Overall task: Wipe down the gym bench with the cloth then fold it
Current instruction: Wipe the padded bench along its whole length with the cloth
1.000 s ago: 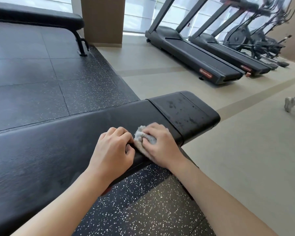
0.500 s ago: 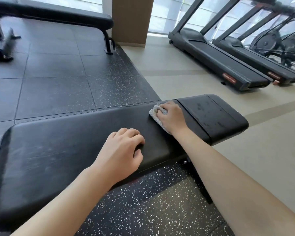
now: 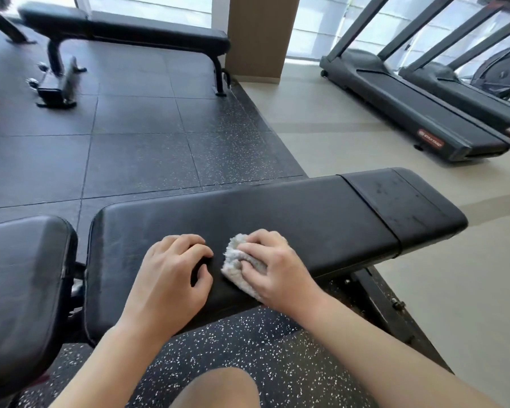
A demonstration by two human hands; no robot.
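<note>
Head view, sole camera: worn on the person's head, wide-angle, facing forward and down, close above the bench [image 3: 277,207]; floor [image 3: 351,148] and treadmills [image 3: 409,113] recede beyond.

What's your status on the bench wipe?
Right hand pressing cloth on bench pad. Left hand braced beside it, empty. Cloth bunched, not folded. Nothing blocking.

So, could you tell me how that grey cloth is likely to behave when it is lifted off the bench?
The cloth looks bunched and fluffy under the right hand, so it probably hangs limp. Its fuzzy pile suggests light and easy to grip, unlikely to slip.
</note>
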